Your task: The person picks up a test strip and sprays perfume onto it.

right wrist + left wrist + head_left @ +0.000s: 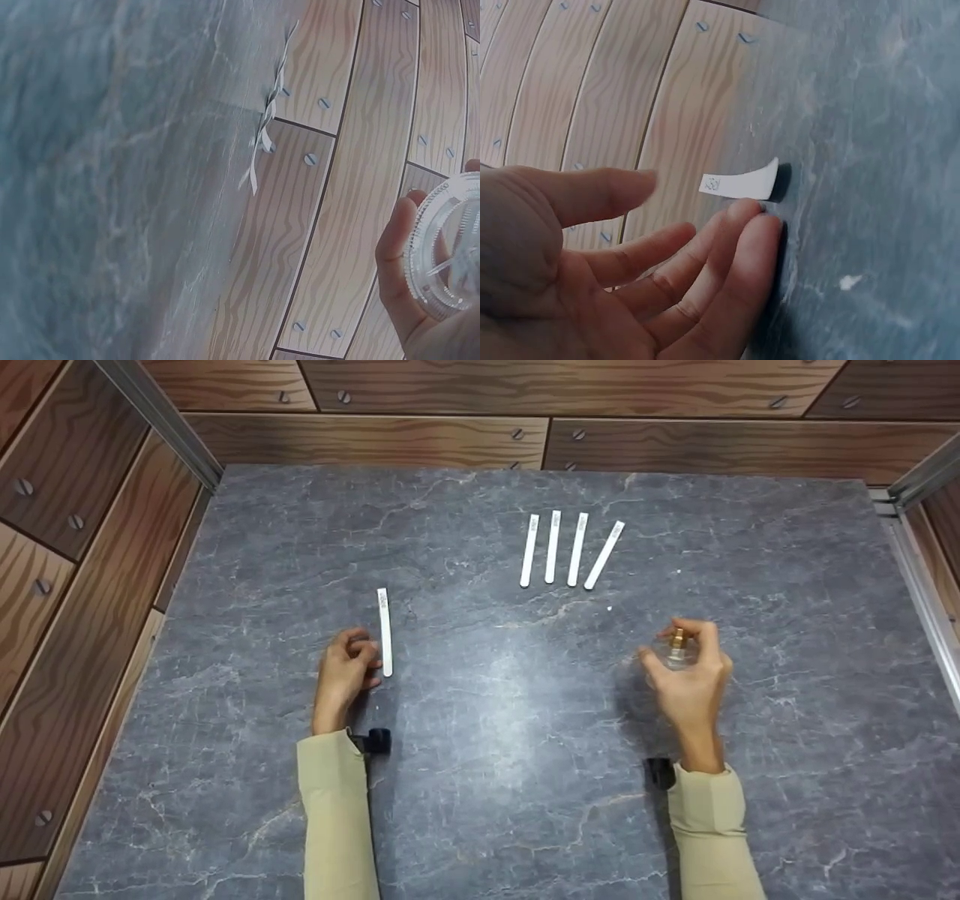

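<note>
A single white paper strip with small print at its far end lies at the left of the table. Beside it is my left hand, its fingers loosely bent and its fingertips at the strip's near part. The left wrist view shows the strip with one end curved up, just past the fingertips, and nothing between thumb and fingers. At the right, my right hand holds a clear glass perfume bottle with a gold neck. Its round, ridged glass base faces the right wrist camera.
Several more white paper strips lie side by side toward the back of the grey marbled table. Tiny white specks are scattered near them. Wood-patterned panels border the table at the back and left, and metal rails run at the sides.
</note>
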{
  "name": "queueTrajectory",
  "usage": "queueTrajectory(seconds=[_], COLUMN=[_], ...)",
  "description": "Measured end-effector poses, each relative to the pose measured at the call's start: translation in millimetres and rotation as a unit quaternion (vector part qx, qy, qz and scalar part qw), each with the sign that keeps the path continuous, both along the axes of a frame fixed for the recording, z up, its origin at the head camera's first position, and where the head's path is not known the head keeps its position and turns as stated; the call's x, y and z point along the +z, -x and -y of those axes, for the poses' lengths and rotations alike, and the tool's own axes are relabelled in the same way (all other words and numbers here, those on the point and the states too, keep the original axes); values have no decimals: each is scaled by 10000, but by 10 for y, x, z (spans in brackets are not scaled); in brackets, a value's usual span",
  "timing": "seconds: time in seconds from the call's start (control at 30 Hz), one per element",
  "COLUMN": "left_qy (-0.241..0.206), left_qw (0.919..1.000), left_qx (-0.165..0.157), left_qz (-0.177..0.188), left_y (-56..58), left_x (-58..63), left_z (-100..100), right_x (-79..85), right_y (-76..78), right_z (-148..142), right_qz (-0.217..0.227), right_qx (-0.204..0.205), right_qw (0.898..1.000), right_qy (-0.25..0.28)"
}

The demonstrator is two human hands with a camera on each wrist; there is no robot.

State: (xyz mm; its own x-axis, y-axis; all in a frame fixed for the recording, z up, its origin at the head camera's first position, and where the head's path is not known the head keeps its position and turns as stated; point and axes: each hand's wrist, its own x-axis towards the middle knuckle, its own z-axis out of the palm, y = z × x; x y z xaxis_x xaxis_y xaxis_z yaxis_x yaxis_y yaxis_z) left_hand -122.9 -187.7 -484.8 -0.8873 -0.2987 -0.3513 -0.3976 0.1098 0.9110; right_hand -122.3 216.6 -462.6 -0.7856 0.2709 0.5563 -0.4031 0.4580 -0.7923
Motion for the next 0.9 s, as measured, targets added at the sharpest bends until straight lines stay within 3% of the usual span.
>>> queueTrajectory(seconds=[0.27,0.4,0.63,0.9], left_qy=[263,677,2096,2443], left_qw=[9996,9977,9778,9694], left_qx=[-41,19,24,243], left_qz=[35,20,64,-9], left_y=[24,30,41,0], left_x=[-18,-41,-43,-38], left_z=[-37,-73,-174,-213], right_x=[-14,-16,-25,-18], right_y=[4,3,11,3], right_z=[-8,-11,-16,23], right_qz=[32,56,91,211], right_qx=[1,6,64,20], right_qw=[10000,9999,9998,9996], right_qy=[-74,-116,-169,-208])
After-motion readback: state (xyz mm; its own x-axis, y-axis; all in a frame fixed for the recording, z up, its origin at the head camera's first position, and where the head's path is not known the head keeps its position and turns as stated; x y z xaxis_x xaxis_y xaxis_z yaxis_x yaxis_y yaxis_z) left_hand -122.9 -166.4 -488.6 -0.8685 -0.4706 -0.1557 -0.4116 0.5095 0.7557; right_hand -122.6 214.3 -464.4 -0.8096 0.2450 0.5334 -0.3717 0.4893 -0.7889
